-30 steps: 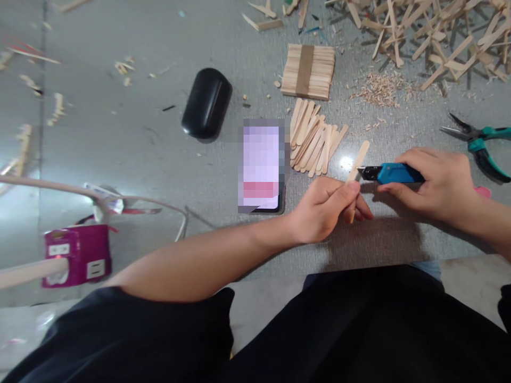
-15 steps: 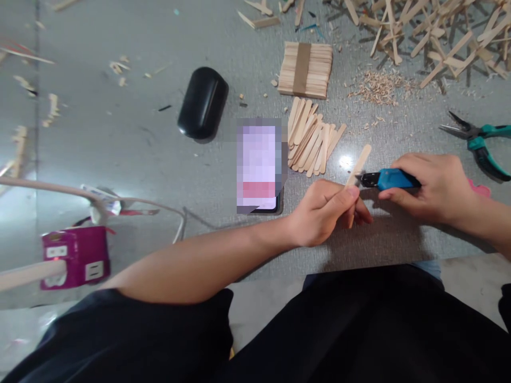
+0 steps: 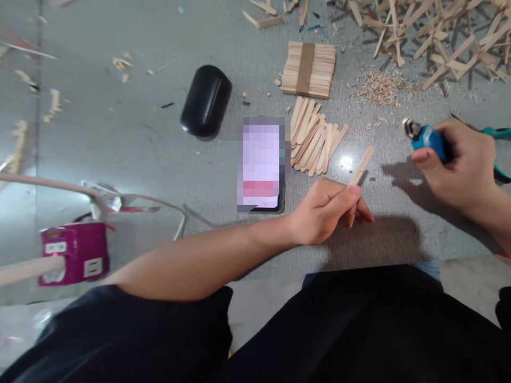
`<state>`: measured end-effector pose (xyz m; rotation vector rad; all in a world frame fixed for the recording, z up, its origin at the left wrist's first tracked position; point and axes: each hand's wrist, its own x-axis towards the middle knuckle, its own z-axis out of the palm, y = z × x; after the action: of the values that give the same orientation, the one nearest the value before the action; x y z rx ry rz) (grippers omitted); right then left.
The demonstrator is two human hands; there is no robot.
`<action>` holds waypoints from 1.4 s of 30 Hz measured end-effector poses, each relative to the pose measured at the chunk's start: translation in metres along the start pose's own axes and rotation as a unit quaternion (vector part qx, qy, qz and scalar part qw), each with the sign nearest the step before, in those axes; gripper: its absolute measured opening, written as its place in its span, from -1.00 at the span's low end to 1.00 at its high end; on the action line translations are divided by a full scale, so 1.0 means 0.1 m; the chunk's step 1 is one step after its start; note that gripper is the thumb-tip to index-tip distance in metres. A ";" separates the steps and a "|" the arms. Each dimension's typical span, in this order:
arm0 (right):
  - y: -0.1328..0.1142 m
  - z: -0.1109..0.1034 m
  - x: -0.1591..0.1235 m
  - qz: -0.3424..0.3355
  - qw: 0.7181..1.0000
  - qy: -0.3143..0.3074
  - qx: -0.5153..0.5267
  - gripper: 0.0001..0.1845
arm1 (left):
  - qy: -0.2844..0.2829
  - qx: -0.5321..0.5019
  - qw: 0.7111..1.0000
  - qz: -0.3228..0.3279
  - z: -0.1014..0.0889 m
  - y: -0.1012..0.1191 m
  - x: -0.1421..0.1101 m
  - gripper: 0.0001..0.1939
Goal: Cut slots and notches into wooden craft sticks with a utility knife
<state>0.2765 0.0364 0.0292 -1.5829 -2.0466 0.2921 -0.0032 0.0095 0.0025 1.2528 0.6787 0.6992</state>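
My left hand [image 3: 325,210] pinches the lower end of a wooden craft stick [image 3: 362,166] between thumb and fingers; the stick points up and to the right. Wrapped around blue-handled cutters [image 3: 427,141], my right hand [image 3: 465,159] is raised over the table to the right. The cutters' short metal tip is apart from the stick. Loose craft sticks [image 3: 315,141] lie in a heap above my left hand, and beyond them sits a banded bundle of sticks [image 3: 321,72].
A phone [image 3: 261,165] with a blurred screen lies left of the sticks, near a black case [image 3: 206,101]. Pliers [image 3: 499,133] are partly behind my right hand. Wood crumbs [image 3: 381,88] and joined sticks [image 3: 439,37] lie at the far right. A purple power strip [image 3: 75,252] with cables stands left.
My right hand has drawn the cutters away from the stick, up and to the right, and turned them. My left hand still holds the stick in about the same place.
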 end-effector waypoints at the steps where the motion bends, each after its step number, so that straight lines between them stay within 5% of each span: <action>1: -0.03 0.01 -0.02 -0.009 0.999 -0.016 0.032 -0.43 | -0.009 0.014 1.000 0.005 -0.01 0.00 0.01 -0.24; 7: -0.22 0.04 -0.13 -0.057 0.959 -0.172 0.216 -0.85 | -0.107 0.244 0.958 0.103 -0.04 -0.05 0.05 -0.45; 9: -0.22 -0.01 -0.12 -0.048 0.938 -0.231 0.254 -0.74 | -0.107 0.275 0.947 0.129 -0.03 -0.09 0.04 -0.55; 12: -0.18 -0.09 -0.07 -0.002 0.926 -0.261 0.272 -0.64 | -0.076 0.285 0.935 0.195 -0.02 -0.12 0.01 -0.70; 15: -0.17 -0.11 -0.01 0.034 0.927 -0.291 0.236 -0.67 | 0.015 0.346 0.904 0.252 -0.04 -0.11 -0.01 -0.76; 18: -0.16 -0.05 -0.01 0.058 0.953 -0.245 0.170 -0.72 | 0.077 0.434 0.862 0.252 -0.06 -0.08 0.00 -0.80; 24: 0.01 0.04 -0.08 0.049 0.964 -0.162 0.205 -0.56 | 0.074 0.512 0.826 0.226 -0.12 -0.08 0.05 -0.77; 30: 0.09 0.07 -0.06 0.069 0.922 -0.097 0.369 -0.30 | 0.084 0.577 0.802 0.132 -0.16 -0.09 0.06 -0.32; 34: -0.01 0.02 -0.03 0.081 0.894 -0.069 0.436 -0.57 | 0.086 0.597 0.788 0.126 -0.13 -0.09 0.03 -0.50; 38: 0.01 -0.03 0.06 0.159 0.828 -0.104 0.527 -0.68 | 0.097 0.607 0.774 0.150 -0.10 -0.10 0.02 -0.56; 42: 0.22 -0.04 0.15 0.207 0.793 -0.124 0.560 -0.57 | 0.100 0.612 0.764 0.179 -0.10 -0.11 0.04 -0.54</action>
<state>0.2944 0.0559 0.0267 -1.1496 -1.1319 1.5957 -0.0073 0.0162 -0.0106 2.6018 1.1619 0.6924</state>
